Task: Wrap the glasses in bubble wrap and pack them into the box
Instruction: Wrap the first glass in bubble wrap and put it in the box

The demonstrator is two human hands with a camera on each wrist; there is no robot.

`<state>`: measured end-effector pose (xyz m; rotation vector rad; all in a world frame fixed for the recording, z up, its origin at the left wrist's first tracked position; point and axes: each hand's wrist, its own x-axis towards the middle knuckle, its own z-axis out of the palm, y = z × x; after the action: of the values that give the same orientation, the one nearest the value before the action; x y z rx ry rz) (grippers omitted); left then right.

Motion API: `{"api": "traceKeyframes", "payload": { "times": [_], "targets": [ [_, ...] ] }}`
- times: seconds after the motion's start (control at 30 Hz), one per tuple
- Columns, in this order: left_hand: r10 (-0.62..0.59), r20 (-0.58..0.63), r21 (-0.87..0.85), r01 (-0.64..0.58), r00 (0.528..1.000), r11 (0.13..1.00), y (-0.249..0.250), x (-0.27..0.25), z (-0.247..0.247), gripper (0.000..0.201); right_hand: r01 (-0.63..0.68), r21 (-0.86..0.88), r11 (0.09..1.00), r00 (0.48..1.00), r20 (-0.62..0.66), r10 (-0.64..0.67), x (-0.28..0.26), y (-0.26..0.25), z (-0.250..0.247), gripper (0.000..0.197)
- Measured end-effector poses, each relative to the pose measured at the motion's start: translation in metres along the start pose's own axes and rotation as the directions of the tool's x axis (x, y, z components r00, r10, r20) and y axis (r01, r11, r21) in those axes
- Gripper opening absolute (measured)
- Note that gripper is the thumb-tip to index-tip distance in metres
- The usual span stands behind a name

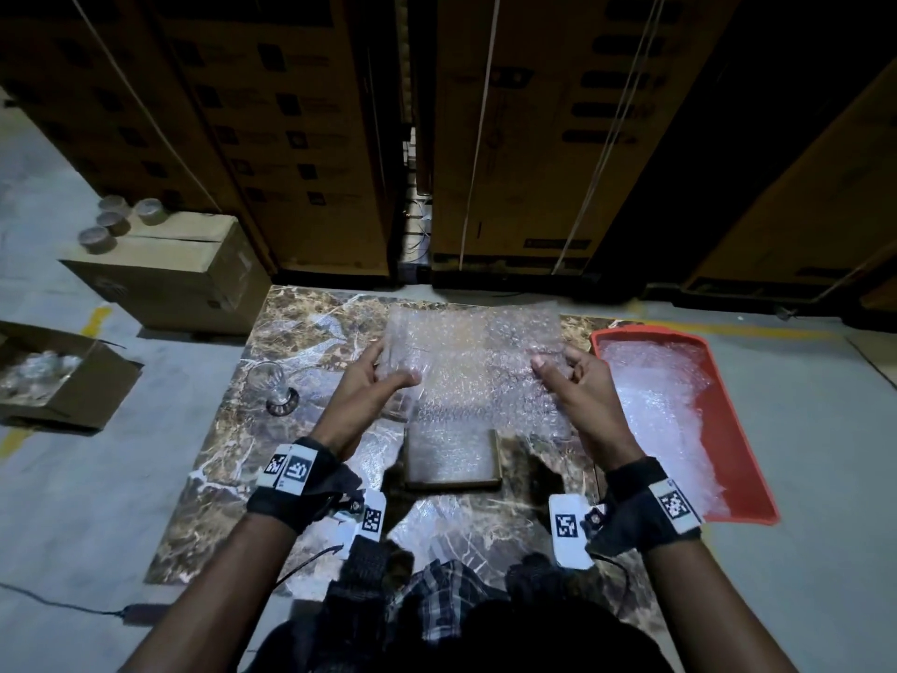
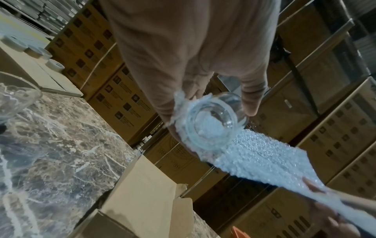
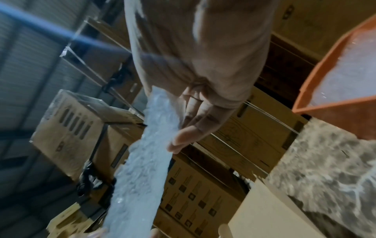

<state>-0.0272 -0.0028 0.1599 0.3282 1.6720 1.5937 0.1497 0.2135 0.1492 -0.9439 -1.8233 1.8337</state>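
A clear glass (image 2: 211,122) lies in my left hand (image 1: 383,381), whose fingers and thumb curl round it and round the left edge of a bubble wrap sheet (image 1: 475,361). My right hand (image 1: 568,376) pinches the sheet's right edge, and the sheet hangs stretched between both hands above the marble table (image 1: 233,478). Below the sheet a small open cardboard box (image 1: 451,483) sits on the table. A second clear glass (image 1: 276,388) stands upright on the table to the left of my left hand. In the right wrist view the thumb (image 3: 183,138) presses on the bubble wrap (image 3: 146,161).
A red tray (image 1: 733,444) holding more bubble wrap lies at the table's right edge. On the floor at left, an open carton (image 1: 97,381) holds several glasses, and a closed carton (image 1: 184,279) carries tape rolls (image 1: 114,221). Tall stacked cartons (image 1: 534,138) stand behind the table.
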Motion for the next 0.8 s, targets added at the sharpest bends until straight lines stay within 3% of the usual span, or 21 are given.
{"api": "traceKeyframes", "payload": {
  "times": [0.07,0.13,0.23,0.4,0.57,0.67,0.8],
  "targets": [
    [-0.013,-0.027,-0.035,0.013,1.000,0.999,-0.003,0.001,0.004,0.081,0.071,-0.032,0.997,0.997,-0.019,-0.072,-0.005,-0.010,0.001,0.020],
    [-0.032,-0.018,-0.113,0.030,0.999,0.993,-0.007,0.003,0.005,0.079,0.100,-0.056,0.993,0.995,-0.013,-0.101,-0.009,-0.013,0.001,0.020],
    [-0.024,-0.048,-0.172,0.016,0.999,0.985,-0.013,0.007,0.002,0.105,0.133,-0.083,0.988,0.991,0.022,-0.132,-0.014,-0.016,0.000,0.036],
    [0.038,-0.070,-0.146,-0.048,0.997,0.988,-0.018,0.007,0.005,0.123,0.099,-0.018,0.995,0.995,-0.003,-0.099,-0.022,-0.028,0.005,0.024],
    [0.077,-0.076,-0.026,-0.080,0.994,0.996,-0.027,0.004,0.007,0.104,0.104,-0.023,0.994,0.993,0.059,-0.102,-0.036,-0.049,0.017,0.027],
    [0.108,-0.083,0.033,-0.105,0.991,0.994,-0.020,-0.002,0.016,0.079,0.130,-0.071,0.989,0.982,0.144,-0.119,-0.046,-0.065,0.030,0.046],
    [0.107,-0.088,0.069,-0.101,0.990,0.992,-0.025,0.002,0.021,0.078,0.201,-0.180,0.963,0.968,0.190,-0.166,-0.050,-0.083,0.047,0.063]
  ]
}}
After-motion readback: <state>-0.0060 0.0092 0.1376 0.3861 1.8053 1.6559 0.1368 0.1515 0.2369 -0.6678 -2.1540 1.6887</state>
